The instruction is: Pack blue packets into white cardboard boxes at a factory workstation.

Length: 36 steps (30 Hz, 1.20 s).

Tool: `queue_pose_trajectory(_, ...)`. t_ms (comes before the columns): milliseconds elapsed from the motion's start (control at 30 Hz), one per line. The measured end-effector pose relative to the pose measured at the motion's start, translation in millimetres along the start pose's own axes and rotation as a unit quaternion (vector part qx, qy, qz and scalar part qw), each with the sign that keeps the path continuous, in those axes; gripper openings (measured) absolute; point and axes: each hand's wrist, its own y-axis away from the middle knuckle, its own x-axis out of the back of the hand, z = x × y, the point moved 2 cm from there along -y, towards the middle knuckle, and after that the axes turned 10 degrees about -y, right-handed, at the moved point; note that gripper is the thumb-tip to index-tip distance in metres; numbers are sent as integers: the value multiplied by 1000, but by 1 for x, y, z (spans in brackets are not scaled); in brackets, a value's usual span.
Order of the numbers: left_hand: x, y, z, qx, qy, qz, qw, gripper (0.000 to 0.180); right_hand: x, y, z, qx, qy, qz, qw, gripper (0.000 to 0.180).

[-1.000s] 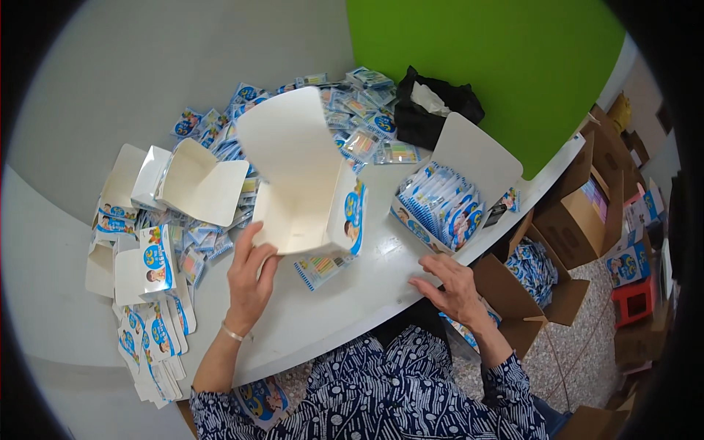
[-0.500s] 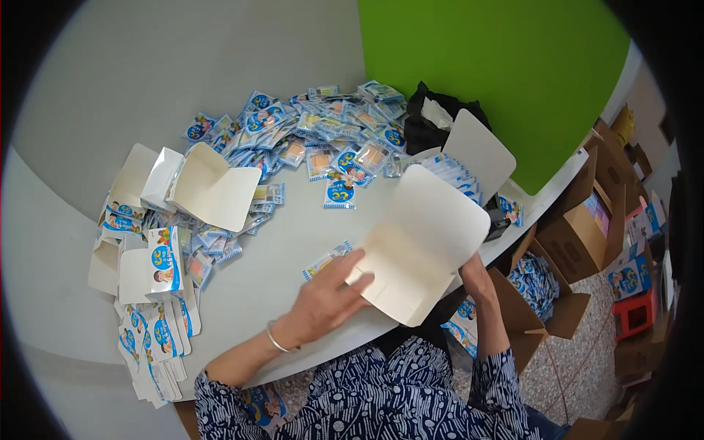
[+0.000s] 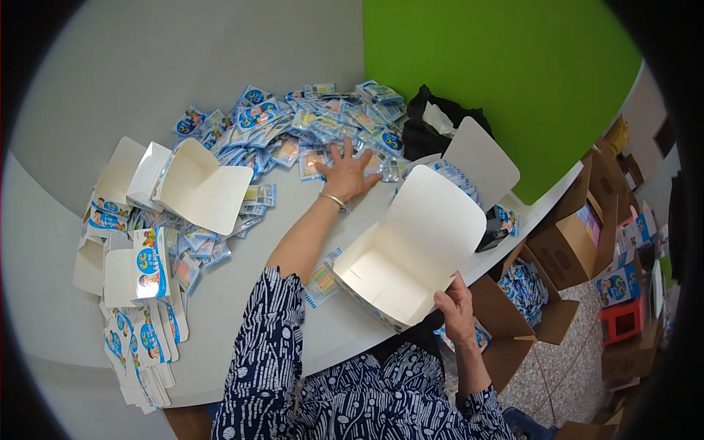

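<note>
My left hand [image 3: 347,173] reaches across the table with its fingers spread, over the near edge of a heap of small blue-and-clear packets [image 3: 293,132]. It grips none of them. My right hand [image 3: 457,308] pinches the right side wall of an open white carton [image 3: 396,279], thumb at the rim. The carton's lid stands raised and its inside shows bare. One packet [image 3: 321,284] with coloured sticks lies just left of the carton. Behind the carton, another open carton [image 3: 480,158] holds a row of packets.
Open white cartons [image 3: 209,187] stand at the left among packets, with flat unfolded cartons [image 3: 143,345] stacked nearer. A black plastic bag [image 3: 425,132] sits by the green partition [image 3: 499,66]. Brown cardboard boxes [image 3: 565,242] and a red stool [image 3: 621,323] are on the floor at right.
My left hand has left the carton's left side and moved forward to the packet heap. The carton has shifted slightly left and tipped flatter, still in my right hand.
</note>
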Motion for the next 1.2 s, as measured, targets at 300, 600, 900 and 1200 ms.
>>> queue_pose_trajectory(300, -7, 88, -52, -69, 73, 68, 993, 52, 24, -10, 16, -43, -85, 17, 995, 60)
queue_pose_trajectory(600, 17, 63, -133, 11, 32, -137, 990, 41, 30, -13, 17, -25, -92, 29, 995, 54)
queue_pose_trajectory(900, -9, 76, -131, 83, 0, 17, 996, 70, 36, -8, -15, 25, -22, 66, 997, 12)
queue_pose_trajectory(1200, -1, 64, -144, 125, 147, 14, 981, 43, 37, -7, -27, 114, 9, 160, 981, 13)
